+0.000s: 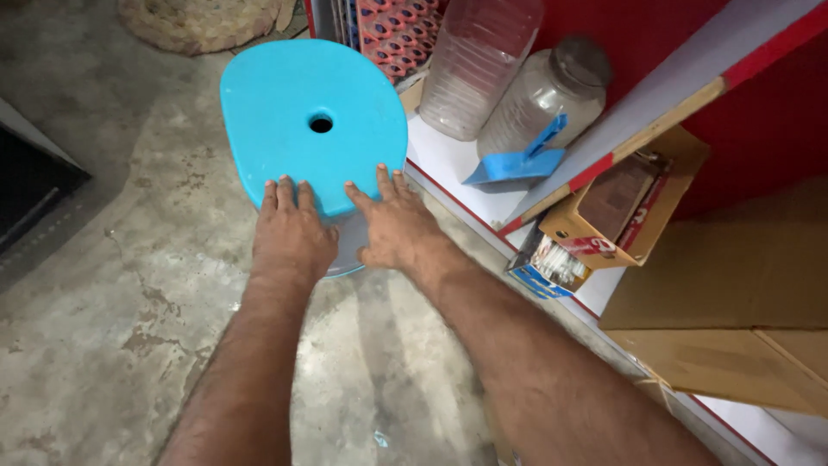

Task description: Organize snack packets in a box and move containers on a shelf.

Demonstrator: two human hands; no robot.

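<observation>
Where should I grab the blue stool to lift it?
Probably by the seat's rim on the blue stool, coming from the near side, where the left hand and right hand lie flat now. The top is smooth with only a small centre hole, so fingers should curl under the edge on two sides.

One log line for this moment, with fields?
left hand: flat on blue stool | right hand: flat on stool | stool: on concrete floor
</observation>
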